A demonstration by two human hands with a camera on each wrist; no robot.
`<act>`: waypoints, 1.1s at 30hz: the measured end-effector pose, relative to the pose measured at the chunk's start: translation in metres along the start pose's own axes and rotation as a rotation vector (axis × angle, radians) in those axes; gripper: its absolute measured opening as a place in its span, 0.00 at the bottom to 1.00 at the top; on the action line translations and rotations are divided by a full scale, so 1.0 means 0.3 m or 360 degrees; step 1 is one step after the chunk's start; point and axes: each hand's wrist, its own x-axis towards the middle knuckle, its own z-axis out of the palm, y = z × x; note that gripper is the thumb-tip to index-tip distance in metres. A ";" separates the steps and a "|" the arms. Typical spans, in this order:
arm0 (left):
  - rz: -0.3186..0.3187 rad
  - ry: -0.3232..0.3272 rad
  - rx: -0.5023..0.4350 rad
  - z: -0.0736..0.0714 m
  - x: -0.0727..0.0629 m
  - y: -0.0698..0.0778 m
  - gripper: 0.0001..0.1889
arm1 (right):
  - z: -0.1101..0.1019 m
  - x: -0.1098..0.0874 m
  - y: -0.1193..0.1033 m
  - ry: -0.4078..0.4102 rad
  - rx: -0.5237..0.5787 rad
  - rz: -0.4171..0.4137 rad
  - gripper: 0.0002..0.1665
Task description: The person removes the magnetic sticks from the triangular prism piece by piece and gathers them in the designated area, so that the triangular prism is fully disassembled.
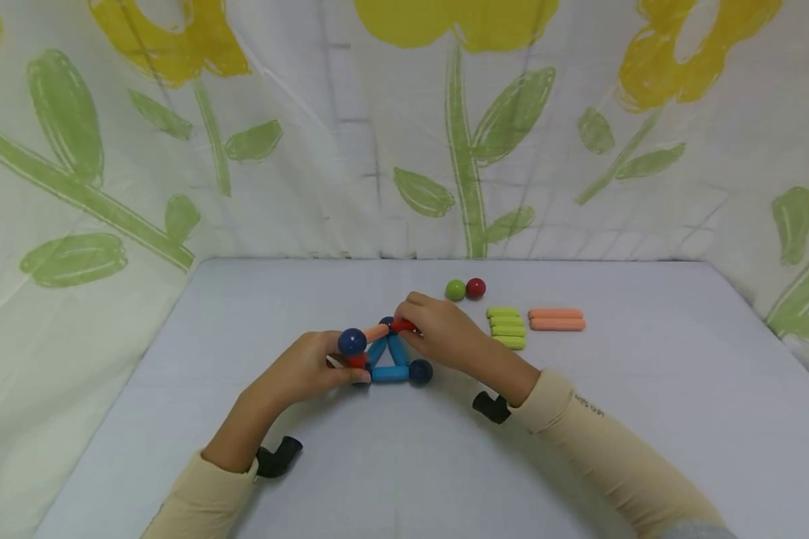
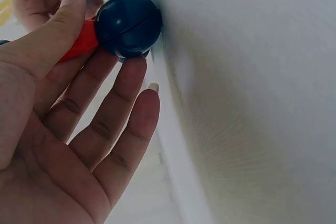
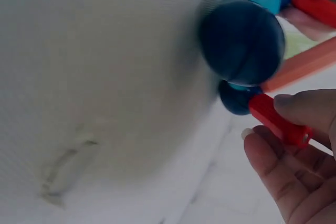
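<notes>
Small dark lettering [image 1: 589,405] on the right sleeve [image 1: 610,449] near its cuff [image 1: 544,402], illegible

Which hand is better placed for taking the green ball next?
Probably the right hand: it is nearer to the green ball, though it would first release the far red stick it pinches. The left hand is farther, gripping the near red stick.

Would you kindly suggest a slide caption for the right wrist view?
Right hand pinching a red rod whose far end meets a dark blue ball.

A pale worktop [image 1: 391,464] spreads beneath the fingers [image 2: 105,124]; beyond them hangs a whitish backdrop sheet [image 1: 297,172] with large yellow flowers [image 1: 445,19] and green leaves [image 1: 512,118].
</notes>
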 end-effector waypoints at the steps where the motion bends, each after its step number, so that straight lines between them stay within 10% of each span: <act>1: 0.0018 0.0004 0.0007 -0.001 0.001 -0.001 0.22 | 0.004 -0.002 0.002 -0.0017 -0.0008 0.0023 0.06; 4: 0.0050 0.0002 0.0006 -0.003 0.003 -0.002 0.31 | 0.014 -0.005 0.011 -0.0072 -0.0028 0.0084 0.04; 20: -0.0056 0.0010 0.0027 0.002 0.008 0.006 0.10 | 0.011 -0.057 0.083 -0.0302 -0.0015 0.0450 0.04; 33: -0.0060 0.0005 0.0012 0.002 0.001 0.006 0.13 | -0.036 -0.138 0.079 -0.0374 0.0232 0.0524 0.06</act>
